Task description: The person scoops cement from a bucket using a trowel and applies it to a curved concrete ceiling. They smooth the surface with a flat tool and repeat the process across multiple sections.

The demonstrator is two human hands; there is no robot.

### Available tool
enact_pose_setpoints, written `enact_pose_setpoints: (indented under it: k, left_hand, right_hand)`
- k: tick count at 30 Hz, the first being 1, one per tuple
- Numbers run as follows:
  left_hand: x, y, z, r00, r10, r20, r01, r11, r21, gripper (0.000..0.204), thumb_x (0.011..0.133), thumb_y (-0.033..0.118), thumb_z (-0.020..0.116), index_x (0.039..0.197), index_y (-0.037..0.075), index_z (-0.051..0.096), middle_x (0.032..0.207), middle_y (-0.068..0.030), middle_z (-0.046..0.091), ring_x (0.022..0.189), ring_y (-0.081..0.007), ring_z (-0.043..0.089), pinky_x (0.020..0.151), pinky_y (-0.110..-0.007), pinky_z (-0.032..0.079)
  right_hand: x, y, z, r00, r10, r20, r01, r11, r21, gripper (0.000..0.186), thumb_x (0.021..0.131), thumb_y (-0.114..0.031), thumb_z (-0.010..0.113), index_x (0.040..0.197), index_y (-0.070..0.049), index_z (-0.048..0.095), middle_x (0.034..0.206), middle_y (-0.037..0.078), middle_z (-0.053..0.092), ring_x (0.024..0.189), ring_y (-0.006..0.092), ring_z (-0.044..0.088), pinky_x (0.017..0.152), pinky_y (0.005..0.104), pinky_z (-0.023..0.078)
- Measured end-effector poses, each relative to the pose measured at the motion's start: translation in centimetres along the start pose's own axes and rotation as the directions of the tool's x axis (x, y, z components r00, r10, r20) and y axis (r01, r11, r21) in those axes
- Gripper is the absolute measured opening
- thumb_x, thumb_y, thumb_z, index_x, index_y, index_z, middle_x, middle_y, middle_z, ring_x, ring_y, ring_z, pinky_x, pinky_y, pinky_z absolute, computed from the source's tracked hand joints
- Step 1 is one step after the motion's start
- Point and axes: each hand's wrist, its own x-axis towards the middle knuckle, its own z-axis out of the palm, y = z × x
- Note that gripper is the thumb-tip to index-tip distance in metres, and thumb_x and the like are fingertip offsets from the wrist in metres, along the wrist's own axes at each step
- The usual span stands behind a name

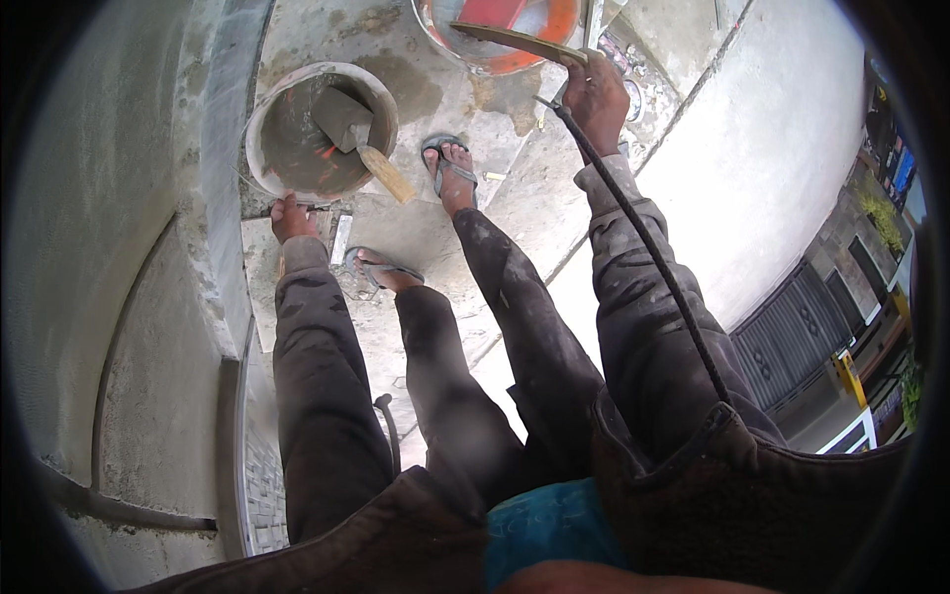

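Observation:
My right hand [596, 104] is closed on one end of a thin flat tan board [520, 41], seen nearly edge-on. The board reaches left over the rim of an orange-red tub [566, 22] with a red piece in it. On the left stands a grey mortar-stained bucket [388, 117]. Inside it rests a trowel with a grey blade [342, 119], its wooden handle [387, 176] sticking out over the near right rim. My left hand [293, 218] is at the bucket's near side, fingers curled against it; their tips are partly hidden.
My sandalled feet [455, 176] stand on the stained concrete floor [495, 223], right beside the bucket. A grey plastered wall [148, 327] rises at the left, and a pale surface [762, 148] spreads at the right. Rubble and scraps [633, 74] lie past my right hand.

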Motion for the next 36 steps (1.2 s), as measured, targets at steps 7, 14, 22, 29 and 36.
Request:
enact_pose_setpoints:
  k: [7, 14, 22, 29, 36]
  left_hand:
    - [-3.2, -1.1, -1.0, 0.998, 0.063, -0.013, -0.061, 0.995, 0.078, 0.047, 0.092, 0.025, 0.071, 0.13, 0.005, 0.052, 0.126, -0.0112, 0.06, 0.115, -0.0275, 0.057, 0.094, -0.04, 0.045]
    - [-11.0, -4.4, -9.2, 0.911, 0.354, 0.214, -0.413, 0.791, 0.452, 0.039, 0.098, 0.019, 0.063, 0.128, -0.005, 0.055, 0.124, -0.0158, 0.063, 0.114, -0.0224, 0.06, 0.097, -0.032, 0.048]
    - [-36.4, 6.5, -12.1, 0.841, 0.509, 0.183, -0.536, 0.74, 0.406, 0.032, 0.095, 0.024, 0.066, 0.118, 0.001, 0.067, 0.106, -0.01, 0.072, 0.094, -0.0179, 0.07, 0.088, -0.032, 0.054]
    - [-62.2, 28.6, -16.5, 0.058, 0.981, 0.187, -0.946, -0.006, 0.325, 0.041, 0.081, 0.023, 0.081, 0.117, 0.008, 0.068, 0.116, -0.0113, 0.067, 0.1, -0.0301, 0.064, 0.084, -0.04, 0.053]
    - [-74.2, 32.3, -29.6, -0.326, 0.939, -0.105, -0.824, -0.228, 0.519, 0.04, 0.072, 0.018, 0.087, 0.107, 0.009, 0.072, 0.105, -0.0091, 0.07, 0.086, -0.0259, 0.066, 0.072, -0.034, 0.053]
  right_hand:
    - [-1.1, -1.7, 4.2, 0.984, -0.088, 0.156, 0.076, 0.994, 0.08, 0.017, 0.091, -0.018, 0.064, 0.104, -0.012, 0.071, 0.096, 0.009, 0.072, 0.088, 0.0324, 0.065, 0.079, 0.043, 0.053]
    - [2.4, -3.8, -6.3, 0.967, 0.254, -0.01, -0.238, 0.919, 0.313, 0.028, 0.095, -0.029, 0.064, 0.111, -0.008, 0.071, 0.093, 0.017, 0.072, 0.087, 0.0332, 0.07, 0.076, 0.0402, 0.053]
    - [11.2, -9.3, -26.1, 0.993, 0.085, 0.083, -0.108, 0.937, 0.331, 0.027, 0.098, -0.019, 0.06, 0.116, -0.001, 0.067, 0.098, 0.018, 0.072, 0.089, 0.0303, 0.071, 0.078, 0.0381, 0.053]
    - [14.9, -36.4, -53.6, 0.406, -0.914, -0.012, 0.723, 0.313, 0.616, 0.023, 0.082, 0.002, 0.068, 0.105, -0.001, 0.065, 0.096, 0.013, 0.071, 0.085, 0.0324, 0.068, 0.077, 0.0368, 0.052]
    - [7.5, -62.9, -71.0, -0.507, -0.779, -0.369, 0.643, -0.627, 0.44, 0.045, 0.065, 0.007, 0.071, 0.107, -0.007, 0.063, 0.091, 0.013, 0.07, 0.072, 0.0288, 0.067, 0.061, 0.0386, 0.051]
